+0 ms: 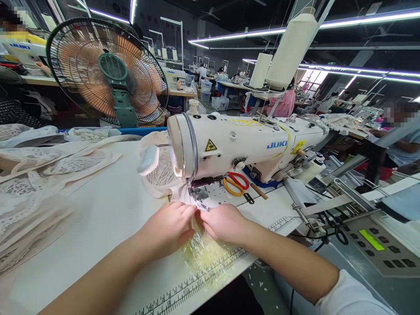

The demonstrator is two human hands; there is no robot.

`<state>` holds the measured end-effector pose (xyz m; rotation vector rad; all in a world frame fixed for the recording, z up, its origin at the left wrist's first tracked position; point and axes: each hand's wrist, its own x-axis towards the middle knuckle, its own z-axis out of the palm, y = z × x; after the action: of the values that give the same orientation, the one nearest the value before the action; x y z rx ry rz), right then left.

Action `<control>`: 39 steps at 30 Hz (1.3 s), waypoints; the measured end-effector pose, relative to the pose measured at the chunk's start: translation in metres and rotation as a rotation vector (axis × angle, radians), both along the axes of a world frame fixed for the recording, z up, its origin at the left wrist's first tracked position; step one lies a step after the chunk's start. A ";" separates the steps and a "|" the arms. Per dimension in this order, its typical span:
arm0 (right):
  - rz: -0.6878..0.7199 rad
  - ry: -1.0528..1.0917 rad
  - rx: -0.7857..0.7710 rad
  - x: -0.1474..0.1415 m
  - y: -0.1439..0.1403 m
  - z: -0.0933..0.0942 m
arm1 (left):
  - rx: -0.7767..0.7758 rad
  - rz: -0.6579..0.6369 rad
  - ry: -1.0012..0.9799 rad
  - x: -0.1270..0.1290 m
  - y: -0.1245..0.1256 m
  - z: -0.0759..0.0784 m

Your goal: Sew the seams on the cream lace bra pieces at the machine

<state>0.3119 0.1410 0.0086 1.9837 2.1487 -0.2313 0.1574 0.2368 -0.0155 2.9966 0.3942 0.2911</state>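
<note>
Head view: a pale lace piece (170, 186) lies at the fingertips of both hands, running under the needle area of a white sewing machine (243, 146) just beyond them. The left hand (169, 227) and right hand (223, 223) sit side by side, fingers curled and pinching the lace edge between them. Below the hands, yellowish lace (205, 258) lies on the table (108, 210) beside a printed ruler (197, 282). Beyond the right hand, scissors (236, 183) rest on the machine bed. More lace (36, 183) is piled far left of the left hand, a fan (106, 72) behind it.
</note>
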 end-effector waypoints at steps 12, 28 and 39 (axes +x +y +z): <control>-0.104 -0.035 -0.123 -0.011 0.009 0.009 | 0.085 -0.053 0.062 0.000 0.007 0.002; -0.181 -0.040 -0.164 -0.021 0.015 0.019 | 0.096 0.049 0.081 0.005 0.017 -0.003; -0.172 0.036 -0.101 -0.018 0.006 0.009 | 0.170 0.096 0.083 0.005 0.025 -0.005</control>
<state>0.2936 0.1469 0.0179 2.1220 1.9464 -0.3970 0.1625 0.2616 -0.0203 3.1698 0.5493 0.2199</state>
